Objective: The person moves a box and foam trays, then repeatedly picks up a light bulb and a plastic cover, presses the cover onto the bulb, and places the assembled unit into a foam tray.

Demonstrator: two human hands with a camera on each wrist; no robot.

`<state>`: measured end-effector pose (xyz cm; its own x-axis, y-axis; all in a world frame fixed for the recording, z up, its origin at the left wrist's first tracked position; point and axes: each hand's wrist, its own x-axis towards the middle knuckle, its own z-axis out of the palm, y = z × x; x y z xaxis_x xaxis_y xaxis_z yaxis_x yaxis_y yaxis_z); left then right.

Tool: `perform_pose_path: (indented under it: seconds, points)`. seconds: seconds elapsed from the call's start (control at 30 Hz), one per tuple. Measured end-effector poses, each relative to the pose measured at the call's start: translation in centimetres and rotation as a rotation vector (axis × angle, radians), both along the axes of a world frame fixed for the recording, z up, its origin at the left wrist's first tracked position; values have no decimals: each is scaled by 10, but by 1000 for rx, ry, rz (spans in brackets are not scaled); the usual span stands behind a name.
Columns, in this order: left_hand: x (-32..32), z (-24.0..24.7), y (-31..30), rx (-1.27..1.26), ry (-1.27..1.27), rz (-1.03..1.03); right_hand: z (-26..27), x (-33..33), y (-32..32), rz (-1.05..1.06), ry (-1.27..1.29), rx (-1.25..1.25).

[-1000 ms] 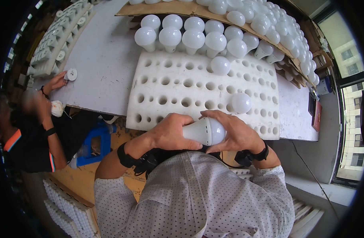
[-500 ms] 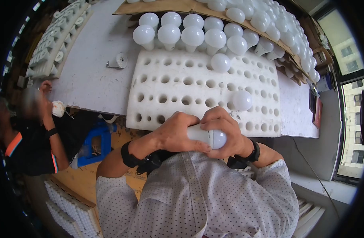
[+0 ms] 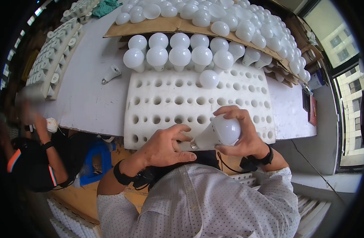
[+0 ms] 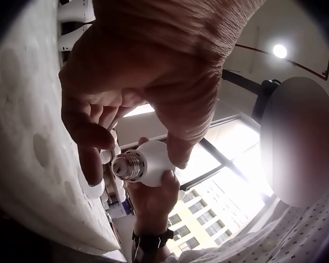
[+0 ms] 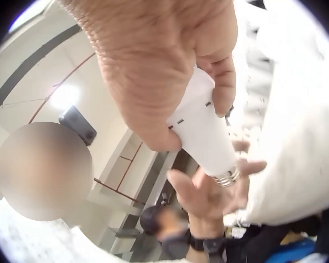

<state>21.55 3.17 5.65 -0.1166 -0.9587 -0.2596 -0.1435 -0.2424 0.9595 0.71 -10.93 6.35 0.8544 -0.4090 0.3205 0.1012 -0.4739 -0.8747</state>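
In the head view my right hand (image 3: 247, 137) grips a white LED bulb (image 3: 206, 137) around its round dome, with the metal screw base pointing left and down. My left hand (image 3: 166, 146) is off the bulb, thumb and fingers spread beside the screw base. The right wrist view shows the tapered bulb body (image 5: 203, 131) below the right hand's fingers, the left hand (image 5: 208, 192) behind its base. From the left wrist, the screw base (image 4: 127, 166) faces the camera between the left thumb and fingers. Underneath is a white foam tray (image 3: 150, 91) with rows of holes.
One bulb (image 3: 209, 79) stands in the foam, and several more line its back edge. Behind them cardboard (image 3: 170, 25) bears many domes. A domeless bulb body (image 3: 111, 74) lies on the table at left. Another person (image 3: 35, 154) sits left, near racks of bulb bodies (image 3: 51, 51).
Both hands held the bulb earlier; the left has let go and moved left, while the right holds the tilted bulb. The other person let go of a bulb body, now on the table.
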Motion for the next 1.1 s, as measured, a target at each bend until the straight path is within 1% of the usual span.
perform_pose_path:
  seconds: [0.03, 0.1, 0.13, 0.17, 0.2, 0.23, 0.27, 0.3, 0.33, 0.37, 0.4, 0.47, 0.5, 0.53, 0.57, 0.6, 0.63, 0.67, 0.7, 0.73, 0.77, 0.8, 0.83, 0.87, 0.9, 0.93, 1.0, 1.1]
  points:
    - [9, 1, 4, -6, -4, -8, 8, -5, -13, -112, -21, -9]
    - [28, 0, 12, -3, 33, 163, 24, -10, -51, -387, 18, -357]
    - [37, 0, 14, -7, 31, 156, 24, -9, -71, -501, 49, -392]
    - [45, -1, 17, -28, 13, 206, 22, -7, -91, -614, 80, -427]
    - [52, -1, 18, -49, -5, 259, 19, -4, -109, -661, 128, -483]
    - [60, -4, 18, -52, -5, 261, 14, -2, -127, -705, 176, -536]
    - [68, -10, 18, -80, 3, 348, 7, 0, -142, -694, 208, -600]
    - [76, -15, 17, -106, 7, 441, 3, 1, -148, -683, 197, -597]
    - [86, -18, 17, -155, -78, 482, -2, 6, -153, -687, 303, -628]
    - [97, -23, 17, -146, -97, 516, -8, 14, -159, -679, 405, -656]
    - [110, -29, 17, -154, -148, 581, -13, 18, -161, -649, 390, -643]
    - [139, -38, 18, -151, -234, 688, -17, 21, -161, -663, 410, -650]
    - [154, -43, 16, -146, -322, 761, -15, 21, -157, -693, 420, -697]
    - [170, -49, 13, -143, -406, 825, -11, 20, -151, -737, 440, -680]
    - [188, -61, 10, -138, -423, 845, -12, 16, -147, -764, 389, -720]
    - [207, -73, 4, -144, -561, 908, -12, 7, -145, -769, 364, -994]
    - [223, -81, 0, -151, -697, 966, -7, 4, -135, -746, 303, -1038]
    - [235, -81, -7, -154, -707, 980, -6, -1, -119, -749, 295, -719]
    - [245, -80, -16, -70, -829, 966, -8, -12, -108, -657, 343, -469]
    - [254, -81, -22, 14, -947, 947, -1, -11, -91, -526, 452, -241]
    - [264, -87, -26, 3, -954, 956, 4, -9, -75, -421, 551, -218]
    - [276, -95, -34, 64, -944, 976, 3, -10, -63, -357, 643, -307]
    - [289, -102, -44, 114, -933, 997, -5, -14, -58, -287, 613, -401]
    - [299, -109, -51, 139, -967, 967, -5, -13, -52, -260, 670, -517]
    - [307, -118, -56, 137, -970, 970, -3, -12, -47, -279, 747, -472]
    - [314, -128, -60, 133, -971, 969, -5, -12, -46, -281, 778, -496]
    - [325, -146, -66, 91, -1152, 975, -10, -13, -44, -289, 812, -520]
    - [332, -158, -68, 18, -1104, 1029, -5, -11, -47, -302, 836, -526]
